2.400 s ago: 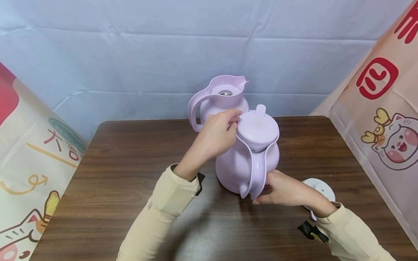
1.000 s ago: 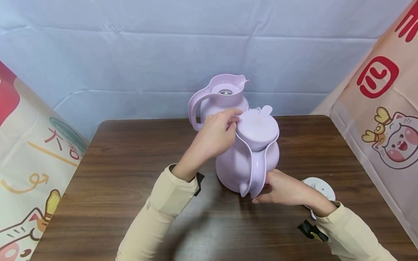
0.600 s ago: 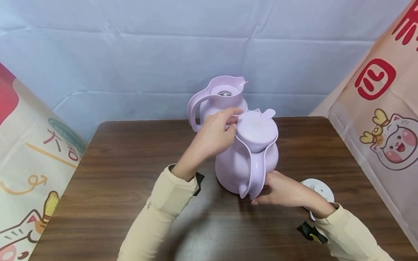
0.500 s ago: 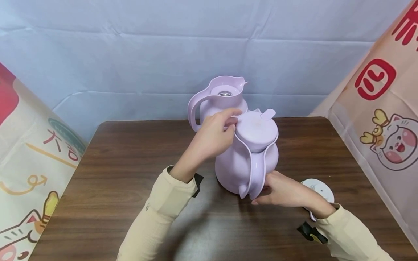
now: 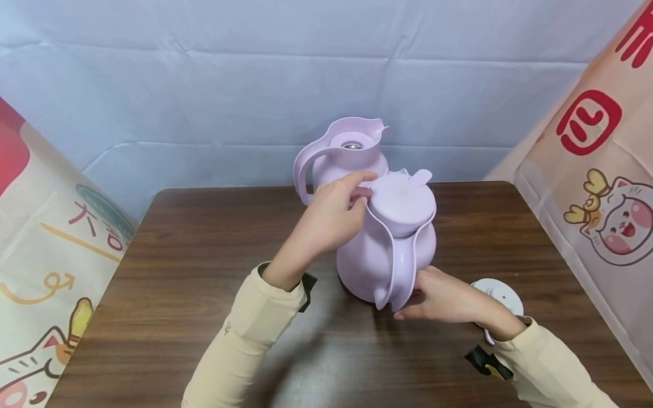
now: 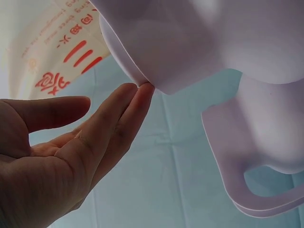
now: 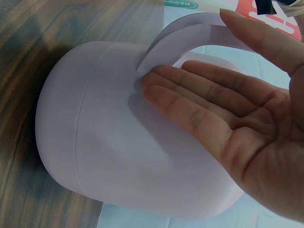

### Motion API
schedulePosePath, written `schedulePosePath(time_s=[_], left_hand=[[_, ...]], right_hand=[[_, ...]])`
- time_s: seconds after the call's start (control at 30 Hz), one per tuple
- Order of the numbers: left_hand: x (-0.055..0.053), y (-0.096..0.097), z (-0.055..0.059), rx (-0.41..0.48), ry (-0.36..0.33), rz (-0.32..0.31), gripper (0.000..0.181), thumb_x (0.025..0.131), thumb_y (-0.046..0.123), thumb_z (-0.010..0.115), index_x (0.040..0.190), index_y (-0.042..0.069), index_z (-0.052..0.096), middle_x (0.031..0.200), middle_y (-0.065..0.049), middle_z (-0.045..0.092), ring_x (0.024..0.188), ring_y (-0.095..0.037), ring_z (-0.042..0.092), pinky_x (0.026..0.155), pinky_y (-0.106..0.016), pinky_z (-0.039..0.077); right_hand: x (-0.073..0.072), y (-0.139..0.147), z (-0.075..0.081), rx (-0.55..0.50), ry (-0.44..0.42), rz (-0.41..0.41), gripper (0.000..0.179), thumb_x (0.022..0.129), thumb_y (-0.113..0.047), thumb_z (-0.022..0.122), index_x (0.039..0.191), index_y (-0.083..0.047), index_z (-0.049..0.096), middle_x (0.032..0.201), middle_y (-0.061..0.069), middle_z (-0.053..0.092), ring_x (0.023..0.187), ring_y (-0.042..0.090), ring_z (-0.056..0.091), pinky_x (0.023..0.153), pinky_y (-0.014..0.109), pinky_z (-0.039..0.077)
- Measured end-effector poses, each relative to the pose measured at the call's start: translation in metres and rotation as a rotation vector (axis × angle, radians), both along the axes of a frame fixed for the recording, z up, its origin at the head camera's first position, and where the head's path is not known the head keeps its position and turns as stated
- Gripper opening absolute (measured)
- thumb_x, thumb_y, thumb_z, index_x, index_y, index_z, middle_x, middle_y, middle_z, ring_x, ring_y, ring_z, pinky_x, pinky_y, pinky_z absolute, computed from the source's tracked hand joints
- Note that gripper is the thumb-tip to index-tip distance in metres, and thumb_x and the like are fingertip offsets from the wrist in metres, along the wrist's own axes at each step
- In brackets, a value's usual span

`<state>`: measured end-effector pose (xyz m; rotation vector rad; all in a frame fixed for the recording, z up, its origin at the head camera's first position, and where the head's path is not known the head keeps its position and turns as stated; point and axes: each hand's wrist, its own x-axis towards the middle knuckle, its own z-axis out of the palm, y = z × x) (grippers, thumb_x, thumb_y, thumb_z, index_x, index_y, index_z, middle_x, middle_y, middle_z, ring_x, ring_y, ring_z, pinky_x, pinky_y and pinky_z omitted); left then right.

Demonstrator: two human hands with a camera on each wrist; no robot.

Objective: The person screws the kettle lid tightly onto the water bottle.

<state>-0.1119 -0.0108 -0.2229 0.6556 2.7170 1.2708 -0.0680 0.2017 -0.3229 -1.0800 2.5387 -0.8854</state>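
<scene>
A lilac thermos jug (image 5: 359, 266) stands upright on the wooden table, its handle (image 5: 403, 272) facing me. The round lilac lid (image 5: 403, 204) sits in its mouth, with the tab (image 5: 420, 177) pointing to the back right. My left hand (image 5: 331, 215) is at the left of the lid; in the left wrist view its straight fingertips (image 6: 142, 90) are right at the jug's rim. Low by the handle is my right hand (image 5: 449, 297). In the right wrist view, straight fingers (image 7: 190, 114) rest against the jug's body, while the thumb overlaps the handle.
Behind stands a second lilac jug (image 5: 339, 170) without a lid, its metal-lined opening showing. A white round lid-like piece (image 5: 502, 292), partly hidden by my right forearm, lies on the table (image 5: 214, 238) at right. Cloth sheets hang at the back and sides.
The lid's tab has swung clockwise from the back toward the right, and the lid's threaded gap above the handle is now closed. My left hand has shifted slightly left; the right hand stays put.
</scene>
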Motion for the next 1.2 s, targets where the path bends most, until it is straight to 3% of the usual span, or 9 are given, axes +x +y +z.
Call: schedulePosePath(time_s=[0.43,0.77,1.2], left_hand=[[-0.0033,0.0045,0.0010,-0.053,0.033,-0.010,0.045,0.087,-0.002,0.040,0.129,0.009,0.049,0.115,-0.009,0.061,0.114,-0.015,0.051,0.091,-0.028,0.037],[-0.0076,0.0054,-0.0008,-0.068,0.042,-0.011,0.042,0.089,0.000,0.040,0.129,0.009,0.049,0.116,-0.007,0.060,0.118,-0.014,0.048,0.102,-0.031,0.024],[-0.0030,0.0021,0.0011,-0.031,0.006,-0.022,0.045,0.087,-0.001,0.040,0.129,0.010,0.049,0.117,-0.009,0.060,0.115,-0.014,0.050,0.093,-0.029,0.036]], right_hand=[[-0.0007,0.0012,0.0005,-0.001,0.014,0.009,0.016,0.072,-0.023,0.077,0.083,-0.018,0.066,0.084,-0.013,0.060,0.081,0.004,0.055,0.071,0.027,0.047],[-0.0007,0.0010,-0.0001,-0.001,0.011,0.013,0.015,0.072,-0.024,0.076,0.082,-0.019,0.066,0.084,-0.014,0.061,0.081,0.003,0.055,0.071,0.027,0.047],[-0.0002,0.0018,-0.0015,0.003,0.021,0.006,0.013,0.073,-0.022,0.076,0.082,-0.020,0.066,0.083,-0.015,0.060,0.080,0.002,0.055,0.071,0.027,0.047]])
